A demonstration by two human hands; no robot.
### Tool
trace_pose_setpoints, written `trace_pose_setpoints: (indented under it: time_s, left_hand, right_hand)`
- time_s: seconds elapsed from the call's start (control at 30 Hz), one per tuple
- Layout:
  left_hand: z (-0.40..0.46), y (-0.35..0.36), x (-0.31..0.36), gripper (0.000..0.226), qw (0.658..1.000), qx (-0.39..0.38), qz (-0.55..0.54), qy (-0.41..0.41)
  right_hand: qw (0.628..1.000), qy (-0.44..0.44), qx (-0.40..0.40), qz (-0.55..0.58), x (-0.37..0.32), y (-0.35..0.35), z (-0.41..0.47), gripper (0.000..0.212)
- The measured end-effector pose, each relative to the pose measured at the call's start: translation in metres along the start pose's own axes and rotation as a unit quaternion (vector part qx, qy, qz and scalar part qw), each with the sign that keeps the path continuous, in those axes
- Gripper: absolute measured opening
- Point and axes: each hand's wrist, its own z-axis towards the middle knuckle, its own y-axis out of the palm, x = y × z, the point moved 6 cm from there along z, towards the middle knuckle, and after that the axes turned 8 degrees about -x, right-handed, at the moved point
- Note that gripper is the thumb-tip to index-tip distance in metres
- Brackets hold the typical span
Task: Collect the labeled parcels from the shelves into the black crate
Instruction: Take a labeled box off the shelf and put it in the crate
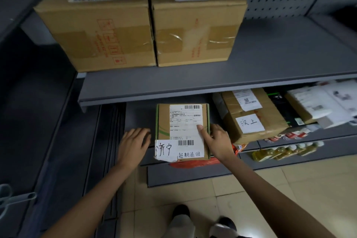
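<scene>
A small cardboard parcel point(181, 121) with a white shipping label and a handwritten paper slip sits at the front of the lower shelf point(135, 118). My right hand point(217, 142) holds its right side, thumb lying on the label and fingers behind the right edge. My left hand point(133, 145) is just left of the parcel, fingers relaxed and spread over the shelf, not clearly touching the box. A second labeled parcel point(251, 116) lies tilted to the right on the same shelf. The black crate is not in view.
Two large taped cartons point(100, 25) point(195, 25) stand on the upper shelf point(270, 60), which overhangs the lower one. Further parcels and white packages point(318, 102) lie at the far right. Bottles point(286, 150) and an orange bag point(193, 163) sit below. Tiled floor and my shoes are underneath.
</scene>
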Motion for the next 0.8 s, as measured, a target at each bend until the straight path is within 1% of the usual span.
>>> trace_pose_setpoints:
  time_s: [0.03, 0.07, 0.17, 0.23, 0.3, 0.37, 0.4, 0.43, 0.5, 0.57, 0.7, 0.8]
  left_hand:
    - [0.005, 0.0, 0.006, 0.019, 1.0, 0.002, 0.006, 0.005]
    - [0.009, 0.001, 0.012, 0.019, 1.0, 0.0, 0.01, 0.009]
    - [0.018, 0.005, 0.033, 0.041, 0.999, -0.024, 0.019, 0.026]
    - [0.02, 0.006, 0.053, 0.046, 0.999, -0.024, 0.022, 0.041]
    - [0.023, 0.006, 0.077, 0.042, 0.998, -0.012, 0.007, 0.058]
    - [0.024, 0.003, 0.107, 0.029, 0.997, 0.004, -0.012, 0.078]
    - [0.024, 0.002, 0.123, 0.021, 0.996, 0.015, -0.019, 0.09]
    - [0.024, 0.001, 0.141, 0.018, 0.994, 0.021, -0.025, 0.102]
    - [0.024, 0.001, 0.179, 0.03, 0.991, 0.02, -0.029, 0.128]
    - [0.025, 0.004, 0.222, 0.035, 0.988, 0.02, -0.027, 0.15]
    - [0.023, 0.015, 0.311, 0.034, 0.98, 0.028, -0.034, 0.194]
    - [0.019, 0.029, 0.376, 0.025, 0.97, 0.036, -0.054, 0.233]
  right_hand:
    - [1.0, 0.002, 0.007, -0.003, 0.0, -0.009, -0.003, 0.076]
    - [1.0, 0.003, 0.012, -0.002, 0.002, -0.018, -0.006, 0.075]
    - [1.0, 0.007, 0.023, 0.016, 0.01, -0.043, -0.018, 0.07]
    - [0.999, 0.012, 0.024, 0.035, 0.02, -0.059, -0.027, 0.069]
    - [0.998, 0.022, 0.031, 0.044, 0.035, -0.076, -0.037, 0.071]
    - [0.997, 0.034, 0.048, 0.044, 0.054, -0.097, -0.051, 0.072]
    - [0.997, 0.038, 0.056, 0.041, 0.063, -0.11, -0.058, 0.073]
    - [0.996, 0.041, 0.064, 0.037, 0.073, -0.123, -0.067, 0.074]
    - [0.995, 0.05, 0.082, 0.026, 0.092, -0.153, -0.087, 0.073]
    - [0.992, 0.069, 0.102, 0.017, 0.114, -0.182, -0.108, 0.071]
    - [0.983, 0.106, 0.145, 0.022, 0.162, -0.243, -0.152, 0.083]
    - [0.973, 0.133, 0.185, 0.04, 0.2, -0.29, -0.191, 0.081]
